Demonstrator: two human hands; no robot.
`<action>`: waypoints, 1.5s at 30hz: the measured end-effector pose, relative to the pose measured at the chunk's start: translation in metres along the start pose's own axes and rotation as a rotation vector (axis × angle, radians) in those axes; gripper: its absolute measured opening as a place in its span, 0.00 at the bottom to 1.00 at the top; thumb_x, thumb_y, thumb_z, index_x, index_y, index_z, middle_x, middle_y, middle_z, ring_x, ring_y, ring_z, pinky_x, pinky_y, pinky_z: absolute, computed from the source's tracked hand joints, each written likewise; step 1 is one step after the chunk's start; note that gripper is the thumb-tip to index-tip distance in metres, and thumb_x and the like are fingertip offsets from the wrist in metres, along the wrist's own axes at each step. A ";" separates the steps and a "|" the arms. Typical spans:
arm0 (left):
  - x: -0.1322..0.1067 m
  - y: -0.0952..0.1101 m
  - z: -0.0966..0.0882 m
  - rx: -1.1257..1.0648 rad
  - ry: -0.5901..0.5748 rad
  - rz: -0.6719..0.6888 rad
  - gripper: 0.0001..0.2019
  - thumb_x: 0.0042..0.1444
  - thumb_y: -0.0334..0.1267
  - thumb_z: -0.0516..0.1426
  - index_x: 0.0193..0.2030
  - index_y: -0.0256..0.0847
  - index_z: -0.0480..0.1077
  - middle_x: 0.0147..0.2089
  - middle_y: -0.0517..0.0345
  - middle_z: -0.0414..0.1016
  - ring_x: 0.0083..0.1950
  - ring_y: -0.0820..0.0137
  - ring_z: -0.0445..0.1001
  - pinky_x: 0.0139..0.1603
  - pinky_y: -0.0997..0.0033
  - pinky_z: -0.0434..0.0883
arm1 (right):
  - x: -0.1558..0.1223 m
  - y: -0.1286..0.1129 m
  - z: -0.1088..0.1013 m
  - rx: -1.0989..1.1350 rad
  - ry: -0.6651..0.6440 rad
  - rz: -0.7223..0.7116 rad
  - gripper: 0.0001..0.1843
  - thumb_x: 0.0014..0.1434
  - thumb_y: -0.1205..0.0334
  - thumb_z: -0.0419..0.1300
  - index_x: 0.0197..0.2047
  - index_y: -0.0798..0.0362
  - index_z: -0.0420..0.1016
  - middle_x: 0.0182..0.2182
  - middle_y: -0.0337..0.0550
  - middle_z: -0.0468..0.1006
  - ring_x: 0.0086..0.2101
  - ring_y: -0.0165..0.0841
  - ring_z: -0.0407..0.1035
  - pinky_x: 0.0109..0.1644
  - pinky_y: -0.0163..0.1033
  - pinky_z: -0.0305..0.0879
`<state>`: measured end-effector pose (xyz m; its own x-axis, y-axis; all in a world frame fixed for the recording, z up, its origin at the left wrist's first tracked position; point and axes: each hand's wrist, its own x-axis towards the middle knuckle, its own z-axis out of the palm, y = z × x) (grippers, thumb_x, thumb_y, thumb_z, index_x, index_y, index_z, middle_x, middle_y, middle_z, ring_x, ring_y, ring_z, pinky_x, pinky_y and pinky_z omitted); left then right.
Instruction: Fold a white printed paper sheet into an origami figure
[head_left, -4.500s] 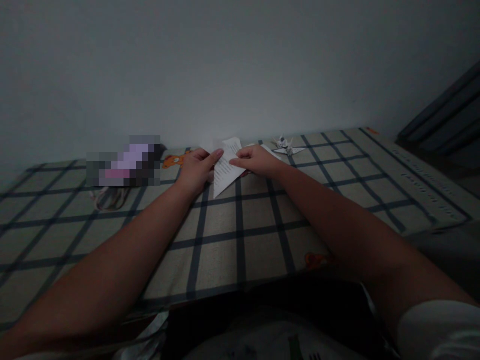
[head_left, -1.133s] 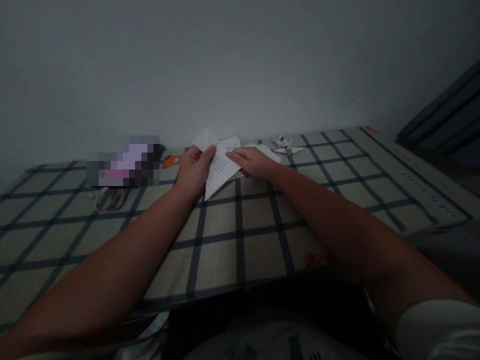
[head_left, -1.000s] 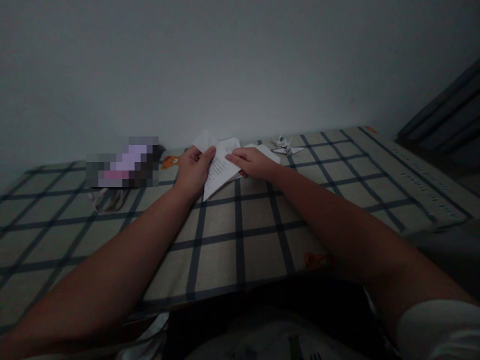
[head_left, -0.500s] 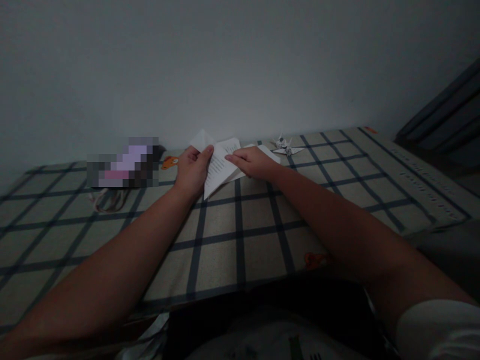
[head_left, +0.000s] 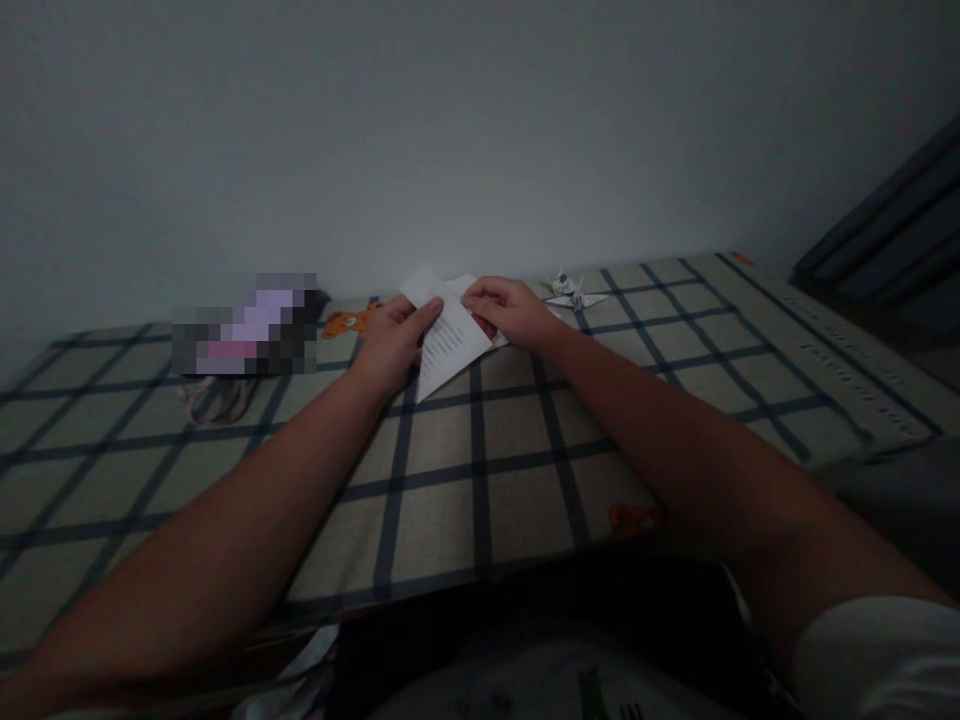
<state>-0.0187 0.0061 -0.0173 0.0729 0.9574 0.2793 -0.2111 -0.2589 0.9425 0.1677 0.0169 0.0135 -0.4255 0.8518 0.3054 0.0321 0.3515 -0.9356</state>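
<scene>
- At the left of your cloth-covered bench (head_left: 442,500) lies a purple-and-pink item (head_left: 251,325), pixelated, so any label is hidden; a looped pale cord (head_left: 221,402) sits just beside it.
- An orange bear print (head_left: 346,323) shows on the cloth beside your left hand (head_left: 390,345).
- Your left fingers are clamped on the paper's left edge, thumb on top.
- The folded paper (head_left: 454,345) is between your hands, its printed lines too small to read.
- Your right hand (head_left: 517,315) touches its right edge; you cannot tell whether those fingers grip.
- Folded paper figures (head_left: 576,295) lie beyond your right wrist.
- Blurred, unreadable lettering (head_left: 851,365) runs along the cloth's right border.
</scene>
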 end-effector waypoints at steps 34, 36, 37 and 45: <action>-0.007 0.008 0.004 -0.012 -0.060 -0.160 0.17 0.48 0.46 0.68 0.40 0.38 0.77 0.38 0.51 0.82 0.33 0.65 0.80 0.37 0.67 0.76 | 0.000 0.000 -0.001 0.089 -0.061 0.118 0.11 0.66 0.69 0.54 0.30 0.57 0.70 0.19 0.33 0.69 0.20 0.22 0.63 0.25 0.27 0.61; -0.007 0.007 0.003 -0.015 -0.069 -0.163 0.17 0.49 0.46 0.68 0.41 0.38 0.77 0.38 0.51 0.82 0.34 0.65 0.80 0.37 0.67 0.76 | 0.001 0.002 -0.001 0.108 -0.072 0.123 0.11 0.66 0.69 0.54 0.31 0.57 0.70 0.18 0.33 0.69 0.20 0.23 0.63 0.25 0.28 0.61; -0.007 0.007 0.003 -0.015 -0.072 -0.166 0.17 0.49 0.46 0.68 0.41 0.38 0.77 0.38 0.51 0.82 0.34 0.65 0.80 0.37 0.66 0.76 | 0.001 0.003 -0.001 0.116 -0.076 0.123 0.10 0.66 0.69 0.54 0.31 0.56 0.69 0.18 0.33 0.69 0.20 0.23 0.64 0.25 0.28 0.62; -0.006 0.006 0.002 -0.006 -0.070 -0.176 0.17 0.48 0.46 0.68 0.42 0.37 0.77 0.38 0.51 0.82 0.32 0.66 0.80 0.35 0.67 0.76 | 0.001 0.001 0.000 0.115 -0.081 0.138 0.11 0.66 0.69 0.54 0.30 0.56 0.68 0.18 0.32 0.69 0.19 0.23 0.64 0.24 0.28 0.62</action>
<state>-0.0188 -0.0010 -0.0133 0.1771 0.9766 0.1224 -0.1950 -0.0871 0.9769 0.1673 0.0184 0.0134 -0.4955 0.8534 0.1619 -0.0066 0.1827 -0.9832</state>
